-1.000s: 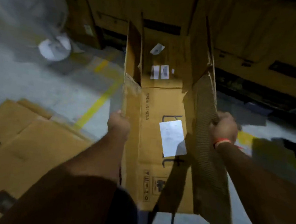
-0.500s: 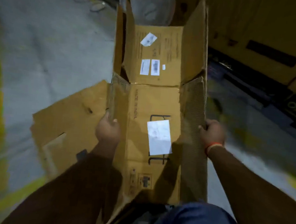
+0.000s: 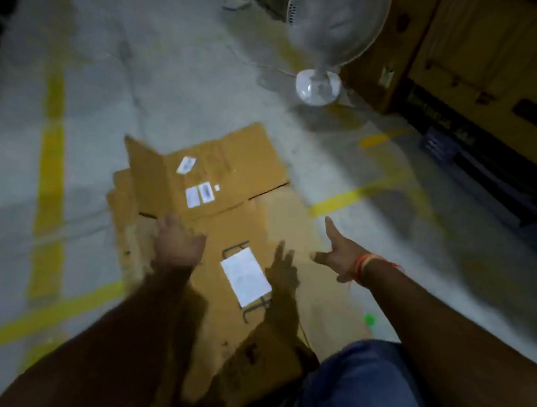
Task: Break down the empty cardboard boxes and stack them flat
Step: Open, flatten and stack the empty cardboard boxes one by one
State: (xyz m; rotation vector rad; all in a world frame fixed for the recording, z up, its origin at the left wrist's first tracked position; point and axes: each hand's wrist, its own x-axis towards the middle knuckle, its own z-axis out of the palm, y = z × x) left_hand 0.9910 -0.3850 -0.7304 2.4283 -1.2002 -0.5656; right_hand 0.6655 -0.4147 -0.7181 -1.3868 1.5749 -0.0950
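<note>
A brown cardboard box [image 3: 232,219], unfolded and bearing white labels, lies nearly flat on the grey floor on top of other flattened cardboard [image 3: 120,195]. One far-left flap still stands up a little. My left hand [image 3: 178,244] is spread open above the box's left part, holding nothing; whether it touches the cardboard is unclear. My right hand [image 3: 337,259] hovers open to the right of the box, fingers straight and one pointing forward, an orange band at its wrist. The view is blurred by motion.
A white pedestal fan [image 3: 325,44] stands on the floor beyond the box. Large brown cartons [image 3: 472,52] on dark pallets line the right side. Yellow lines [image 3: 52,156] mark the floor. My blue-trousered knee [image 3: 357,392] is at the lower right.
Both hands have let go of the box's side walls. The box has dropped from an open trough held up to lying flat on the cardboard pile, and the camera has swung left.
</note>
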